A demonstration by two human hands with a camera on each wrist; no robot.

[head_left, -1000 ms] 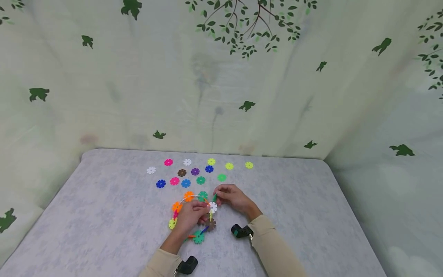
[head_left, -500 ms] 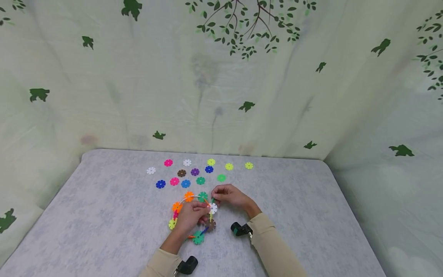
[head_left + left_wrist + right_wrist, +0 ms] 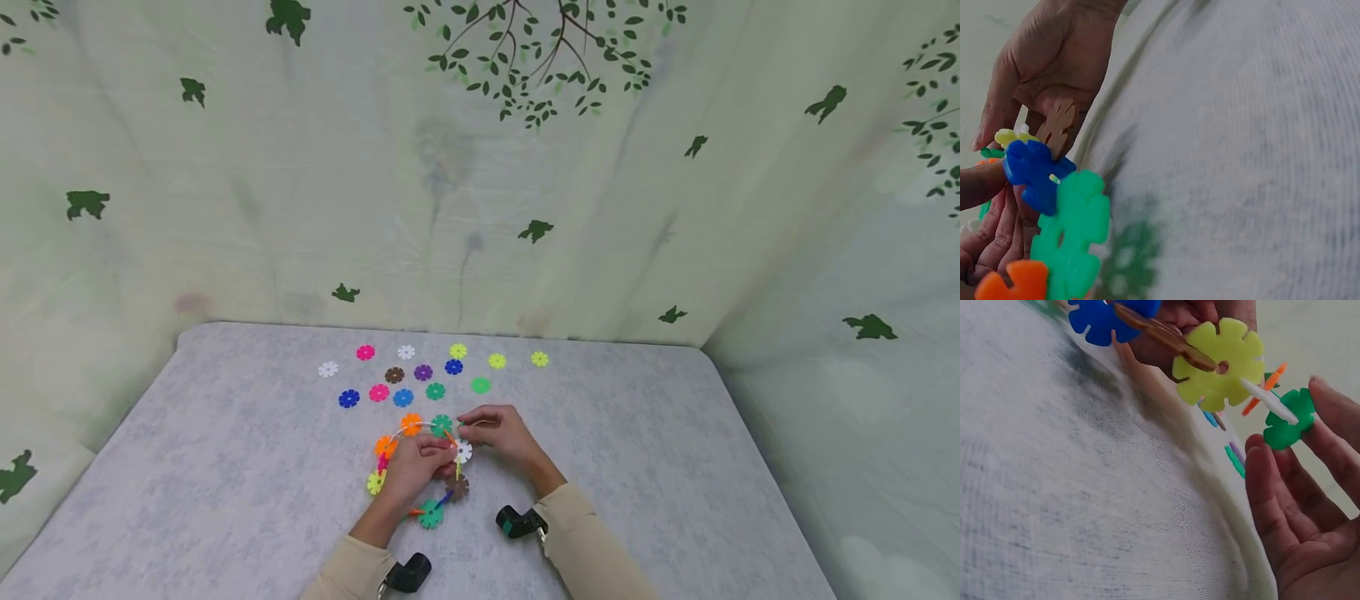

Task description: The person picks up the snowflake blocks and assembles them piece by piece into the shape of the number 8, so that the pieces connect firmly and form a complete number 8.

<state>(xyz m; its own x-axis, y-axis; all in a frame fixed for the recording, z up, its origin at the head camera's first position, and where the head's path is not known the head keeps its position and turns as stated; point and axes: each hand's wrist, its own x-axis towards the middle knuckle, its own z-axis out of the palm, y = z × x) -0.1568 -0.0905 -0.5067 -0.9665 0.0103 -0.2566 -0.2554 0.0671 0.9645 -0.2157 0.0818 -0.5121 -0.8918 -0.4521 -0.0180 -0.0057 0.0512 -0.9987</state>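
Observation:
A ring-like chain of slotted flower discs hangs between the hands over the table. My left hand (image 3: 416,468) grips the chain near a white disc (image 3: 464,451), which joins an orange disc and a yellow one. In the right wrist view, that white disc stands edge-on between a yellow disc (image 3: 1225,362) and a green disc (image 3: 1290,420). The thumb and fingers of my right hand (image 3: 504,431) are around this green disc at its edges. Further along are a brown disc (image 3: 1060,128), a blue disc (image 3: 1035,175) and a larger-looking green disc (image 3: 1072,237).
Several loose discs lie spread beyond the hands, among them a purple disc (image 3: 423,372), a light green disc (image 3: 481,385) and a yellow disc (image 3: 540,359). They rest on a grey cloth-covered table (image 3: 637,433). A leaf-patterned curtain (image 3: 375,208) rises behind its far edge.
My right hand has moved slightly left and closer to the white disc, bringing the green disc against it. The left hand and the rest of the chain stay nearly still.

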